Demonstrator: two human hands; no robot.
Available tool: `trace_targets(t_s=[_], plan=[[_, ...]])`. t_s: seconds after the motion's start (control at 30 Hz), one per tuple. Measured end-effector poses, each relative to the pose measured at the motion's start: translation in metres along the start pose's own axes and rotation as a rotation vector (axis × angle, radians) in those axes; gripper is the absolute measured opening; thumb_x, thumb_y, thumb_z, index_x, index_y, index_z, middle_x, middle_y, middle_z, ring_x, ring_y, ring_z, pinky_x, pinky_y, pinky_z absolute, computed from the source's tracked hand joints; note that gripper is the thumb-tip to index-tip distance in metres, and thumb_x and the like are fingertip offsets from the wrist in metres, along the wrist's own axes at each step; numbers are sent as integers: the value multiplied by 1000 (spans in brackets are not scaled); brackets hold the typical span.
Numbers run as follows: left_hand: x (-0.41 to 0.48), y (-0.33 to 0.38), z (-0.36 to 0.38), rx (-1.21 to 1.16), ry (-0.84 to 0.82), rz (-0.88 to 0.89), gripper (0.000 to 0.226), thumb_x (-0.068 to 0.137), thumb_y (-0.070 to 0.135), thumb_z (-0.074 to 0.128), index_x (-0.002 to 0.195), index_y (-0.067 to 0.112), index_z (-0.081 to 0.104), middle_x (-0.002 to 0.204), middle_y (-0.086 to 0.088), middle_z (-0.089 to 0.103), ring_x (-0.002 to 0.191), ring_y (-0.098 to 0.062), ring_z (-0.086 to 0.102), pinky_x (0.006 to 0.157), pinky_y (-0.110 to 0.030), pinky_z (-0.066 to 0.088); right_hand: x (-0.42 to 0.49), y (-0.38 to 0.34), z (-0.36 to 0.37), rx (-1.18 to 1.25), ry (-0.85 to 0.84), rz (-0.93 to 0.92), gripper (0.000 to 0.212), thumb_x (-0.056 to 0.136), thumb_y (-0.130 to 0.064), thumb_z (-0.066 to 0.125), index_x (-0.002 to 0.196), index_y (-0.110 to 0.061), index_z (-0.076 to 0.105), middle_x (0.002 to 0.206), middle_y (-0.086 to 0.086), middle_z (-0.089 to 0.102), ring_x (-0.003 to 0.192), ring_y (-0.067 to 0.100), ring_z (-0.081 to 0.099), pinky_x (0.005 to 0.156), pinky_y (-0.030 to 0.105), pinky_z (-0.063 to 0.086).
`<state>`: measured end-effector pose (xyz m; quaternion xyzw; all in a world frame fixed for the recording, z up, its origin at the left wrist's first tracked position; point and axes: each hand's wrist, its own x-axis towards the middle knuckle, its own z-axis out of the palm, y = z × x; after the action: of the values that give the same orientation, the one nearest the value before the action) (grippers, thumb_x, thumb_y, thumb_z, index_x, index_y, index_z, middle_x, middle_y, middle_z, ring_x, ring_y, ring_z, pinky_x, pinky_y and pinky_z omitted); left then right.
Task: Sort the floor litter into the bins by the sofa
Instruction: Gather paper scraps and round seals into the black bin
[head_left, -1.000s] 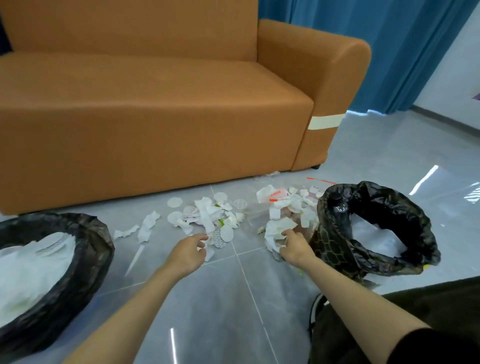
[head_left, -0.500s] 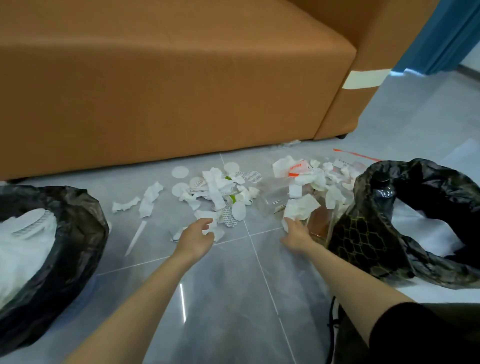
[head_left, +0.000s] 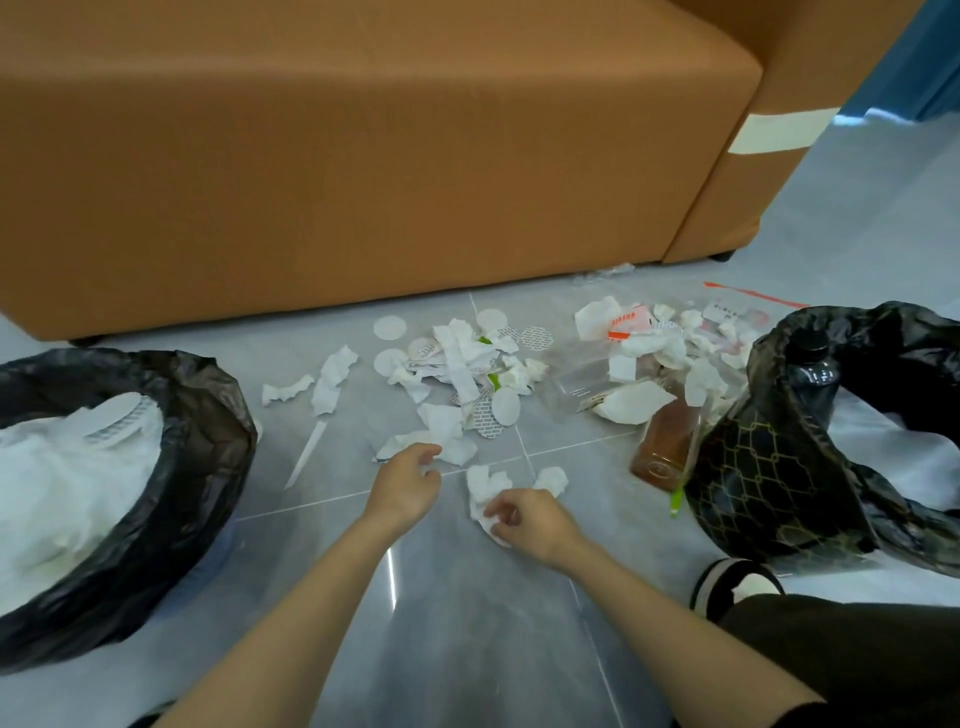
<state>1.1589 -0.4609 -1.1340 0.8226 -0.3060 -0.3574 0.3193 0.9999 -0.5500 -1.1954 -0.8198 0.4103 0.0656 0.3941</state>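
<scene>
Here, right hand pinches crumpled white tissue.

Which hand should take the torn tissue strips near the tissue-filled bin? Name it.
Left. The left hand lies nearer the tissue strips and the tissue-filled bin; the right hand grips a crumpled tissue.
</scene>
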Motion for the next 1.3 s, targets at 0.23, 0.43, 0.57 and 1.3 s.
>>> trace_targets(t_s=[0.23,0.43,0.57,1.3], plan=[[-14,-15,-12,10,32,-8,40,91,1,43,129,10,53,133,-6,53,123,-20,49,101,-24,35,-7,-10,-12,-111,265,-7,40,80,-41,68,117,-28,59,118,-2,49,114,20,40,92,27,36],[-9,-30,-13,84,15,11,46,90,4,49,135,13,47,139,-5,48,125,-21,47,103,-26,35,-3,8,1,-166,58,173,71,80,-39,68,141,-27,34,148,10,26,136,30,24,110,29,20],[-2,-34,5,255,-116,97,65,83,13,64,142,19,37,149,-2,33,136,-18,33,108,-22,25,-7,7,13,-216,100,85,53,82,-25,66,131,-18,47,133,7,39,122,26,36,102,24,29],[-19,-35,-8,37,190,41,27,87,14,59,113,10,60,108,-3,64,102,-22,59,73,-19,34,-3,-71,-31,985,36,238,21,85,2,60,82,-14,48,64,4,50,52,14,45,52,23,44]])
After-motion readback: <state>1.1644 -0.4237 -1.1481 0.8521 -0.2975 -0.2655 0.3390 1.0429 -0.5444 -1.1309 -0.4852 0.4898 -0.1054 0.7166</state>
